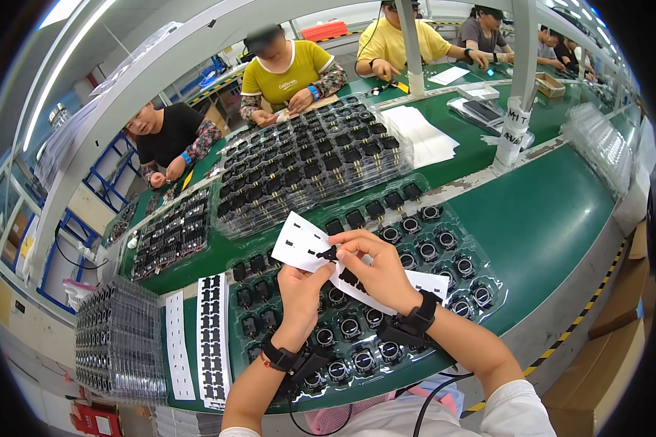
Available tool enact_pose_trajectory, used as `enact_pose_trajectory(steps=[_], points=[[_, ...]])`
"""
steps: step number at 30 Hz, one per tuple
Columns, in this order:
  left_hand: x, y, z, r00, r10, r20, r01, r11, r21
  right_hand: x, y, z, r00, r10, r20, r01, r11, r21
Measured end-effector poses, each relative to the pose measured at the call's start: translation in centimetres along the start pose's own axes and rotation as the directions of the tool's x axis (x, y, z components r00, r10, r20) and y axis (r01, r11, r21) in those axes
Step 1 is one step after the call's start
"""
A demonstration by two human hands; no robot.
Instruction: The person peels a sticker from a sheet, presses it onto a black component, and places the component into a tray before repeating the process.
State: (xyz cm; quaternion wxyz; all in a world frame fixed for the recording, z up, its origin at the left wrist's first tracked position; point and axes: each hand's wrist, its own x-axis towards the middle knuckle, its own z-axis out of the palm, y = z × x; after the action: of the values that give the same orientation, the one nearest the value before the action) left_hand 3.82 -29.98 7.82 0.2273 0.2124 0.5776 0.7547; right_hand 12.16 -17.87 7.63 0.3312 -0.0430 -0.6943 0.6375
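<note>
A white backing sheet (293, 234) with small black stickers is held over the bench, gripped along its lower edge by my left hand (299, 295), thumb pressed on top. My right hand (383, 273) pinches a small black die-cut piece (329, 253) at the sheet's surface; whether it is fully off the sheet, I cannot tell. The sheet's far end, with more black stickers, runs under my right hand. Below both hands lies a clear plastic tray (497, 285) with rows of black parts with round rings (427, 251). Black straps with small devices circle both wrists.
Left of the tray lie a sheet of black stickers (213, 331) and a white strip (179, 349), beside stacked trays (116, 342). Filled trays (310, 167) stand ahead. A post (514, 131) rises at right, with clear trays (598, 146) beyond. Several co-workers sit across the bench.
</note>
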Motion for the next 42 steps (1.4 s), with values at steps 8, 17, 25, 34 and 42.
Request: enact_pose_trajectory(steps=[8,17,25,34,42], points=[[2.1,-1.0,-3.0,0.944,-0.083,0.321,0.000,0.967,0.253,0.2,1.5,0.0,0.962,0.245,-0.118,-0.212,0.948,0.236],[6.2,2.5,-4.7,0.947,-0.008,0.322,-0.318,0.114,0.941,0.1,2.2,0.5,0.991,0.041,-0.130,-0.028,0.994,0.104],[5.4,-0.5,-1.5,0.942,-0.036,0.335,-0.336,-0.168,0.927,-0.3,2.0,1.0,0.986,0.133,-0.100,-0.123,0.987,0.102],[4.9,1.8,-1.4,0.919,-0.049,0.392,-0.347,0.372,0.861,0.0,1.6,0.4,0.979,0.069,-0.193,-0.054,0.995,0.085],[1.8,2.3,-2.3,0.959,-0.022,0.282,-0.116,0.878,0.465,-0.2,1.1,0.1,0.984,-0.014,-0.175,-0.001,0.996,-0.084]])
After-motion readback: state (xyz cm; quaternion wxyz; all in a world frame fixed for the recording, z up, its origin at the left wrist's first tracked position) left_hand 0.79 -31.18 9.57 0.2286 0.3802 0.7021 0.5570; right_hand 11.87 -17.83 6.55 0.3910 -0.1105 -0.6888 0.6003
